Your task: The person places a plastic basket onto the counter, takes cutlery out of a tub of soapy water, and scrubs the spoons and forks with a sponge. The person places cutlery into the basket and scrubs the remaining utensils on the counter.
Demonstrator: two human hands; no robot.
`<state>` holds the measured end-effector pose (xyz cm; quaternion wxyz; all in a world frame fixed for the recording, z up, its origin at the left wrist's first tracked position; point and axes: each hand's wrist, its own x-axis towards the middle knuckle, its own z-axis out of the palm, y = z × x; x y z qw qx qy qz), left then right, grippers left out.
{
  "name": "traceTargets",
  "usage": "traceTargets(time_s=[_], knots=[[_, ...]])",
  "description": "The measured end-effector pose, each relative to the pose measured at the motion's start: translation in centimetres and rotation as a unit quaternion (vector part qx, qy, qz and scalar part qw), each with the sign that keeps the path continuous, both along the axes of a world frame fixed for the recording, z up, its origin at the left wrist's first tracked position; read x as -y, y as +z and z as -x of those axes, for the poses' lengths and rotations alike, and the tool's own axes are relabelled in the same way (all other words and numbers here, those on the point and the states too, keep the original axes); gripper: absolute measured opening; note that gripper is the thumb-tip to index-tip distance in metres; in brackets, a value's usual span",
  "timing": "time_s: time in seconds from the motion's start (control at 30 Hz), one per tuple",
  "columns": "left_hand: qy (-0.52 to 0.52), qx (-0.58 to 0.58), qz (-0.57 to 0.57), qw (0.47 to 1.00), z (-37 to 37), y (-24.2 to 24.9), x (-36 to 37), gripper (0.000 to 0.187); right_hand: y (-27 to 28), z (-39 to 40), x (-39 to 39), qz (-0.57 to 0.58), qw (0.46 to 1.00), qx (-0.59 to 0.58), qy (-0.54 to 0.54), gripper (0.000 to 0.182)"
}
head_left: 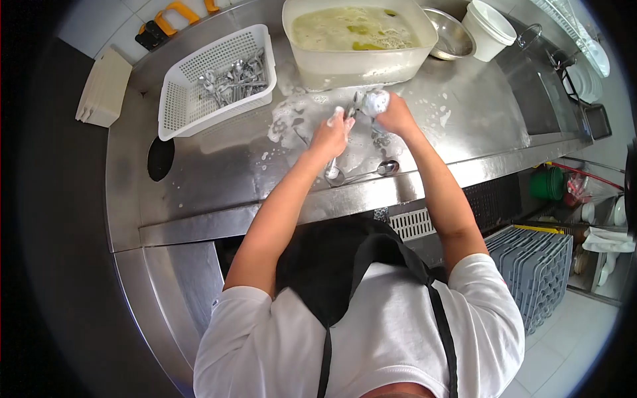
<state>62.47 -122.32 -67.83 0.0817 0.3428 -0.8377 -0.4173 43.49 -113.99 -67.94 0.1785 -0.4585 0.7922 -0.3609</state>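
My left hand (330, 136) is closed around a piece of soapy metal cutlery (352, 106), whose end reaches up toward my other hand. Foam clings to the fingers. In my right hand (396, 115) is a foam-covered sponge (377, 101), pressed close to the cutlery's tip. Below the hands, a metal spoon (387, 168) lies near the counter's front edge. Another spoon bowl (335, 177) shows just under my left wrist, partly covered in foam. Suds and water spread over the steel counter (219, 166) around both hands.
A white perforated basket (174, 109) with washed-looking cutlery stands at the left. Behind the hands is a plastic tub (361, 66) of cloudy, foamy water. A steel bowl (451, 36) and white bucket (488, 33) stand back right. Grey dish racks (534, 272) are stacked below, right.
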Motion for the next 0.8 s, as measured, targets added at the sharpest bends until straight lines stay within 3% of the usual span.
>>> traceTargets(time_s=[0.03,0.07,0.1,0.17,0.23,0.3,0.37,0.47,0.6,0.67,0.7,0.8], knots=[[0.011,-0.014,0.038,0.999,-0.2,-1.1,-0.1,0.039,0.2,-0.4,0.0,0.025,0.999,0.041,-0.014,0.036],[0.023,-0.028,0.076,0.996,-0.5,-2.9,-0.1,0.041,1.5,-1.1,-0.8,0.005,0.999,0.027,-0.040,0.035],[0.035,-0.043,0.114,0.992,-0.7,-4.0,-0.2,0.043,2.8,-1.6,-2.0,-0.062,0.998,-0.024,0.000,0.035],[0.034,0.069,0.140,0.987,-1.2,-2.8,-0.6,0.045,4.4,-2.3,-4.6,-0.192,0.970,-0.125,0.082,0.036],[0.034,0.135,0.147,0.979,-1.4,-2.7,-1.3,0.041,1.5,-3.1,-7.6,-0.280,0.952,-0.065,0.101,0.053],[0.029,0.152,0.143,0.978,-0.6,-3.1,-2.1,0.033,-1.8,-7.2,-9.5,-0.239,0.950,-0.199,0.003,0.048],[0.030,0.141,0.127,0.981,0.8,-6.7,-1.3,0.031,-3.1,-6.9,-9.4,-0.188,0.966,-0.177,0.029,0.040],[-0.045,0.082,0.104,0.990,0.8,-4.9,-2.1,0.028,-5.4,-3.6,-7.5,-0.171,0.973,-0.143,0.054,0.034],[-0.081,-0.050,0.092,0.991,2.0,-1.9,-2.6,0.024,1.1,-2.5,-6.0,-0.013,0.997,-0.077,-0.022,0.033],[-0.072,-0.140,-0.093,0.983,2.6,-1.2,-2.3,0.026,2.7,-2.1,-4.4,0.135,0.990,-0.028,-0.040,0.029],[-0.063,-0.184,-0.184,0.964,2.7,-0.6,-2.1,0.026,3.2,-2.2,-3.4,0.154,0.986,-0.023,-0.049,0.029],[-0.025,-0.118,-0.114,0.986,2.3,0.4,-0.1,0.030,4.8,-3.4,-1.0,0.235,0.970,-0.012,-0.069,0.024]])
